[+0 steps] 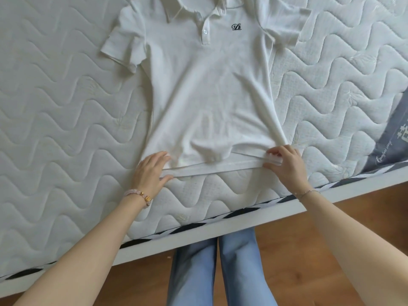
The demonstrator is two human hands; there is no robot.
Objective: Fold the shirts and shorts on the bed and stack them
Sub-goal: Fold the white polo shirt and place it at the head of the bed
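1. Right now I am looking down at a white shirt [205, 85] that is lying front up on the bed [66, 107]. It is spread nearly flat, with its collar [194, 7] pointing away from me and its hem [220, 167] lying nearest the bed's edge.
2. The left hand [150, 171] is grasping the hem at its left corner. The fingers are lying on top of the cloth and the thumb is sitting under the hem band, so the band is running between them.
3. The right hand [286, 165] is pinching the hem at the right corner, with its fingers curling over the band and the thumb pressing from below.
4. Between the two hands the hem is stretching in a fairly straight line, while a small bulge of cloth is bunching up just above its middle.
5. Both short sleeves are lying out to the sides, the left sleeve [123, 47] creasing a little at the cuff. A small dark logo [236, 27] is showing on the chest beside the button placket.
6. A bead bracelet [139, 194] is sitting on the left wrist and a thin chain [306, 192] on the right wrist.
7. Below the bed's edge I am seeing a wooden floor [353, 208] and the legs of light blue jeans [207, 272], standing close against the bed frame.
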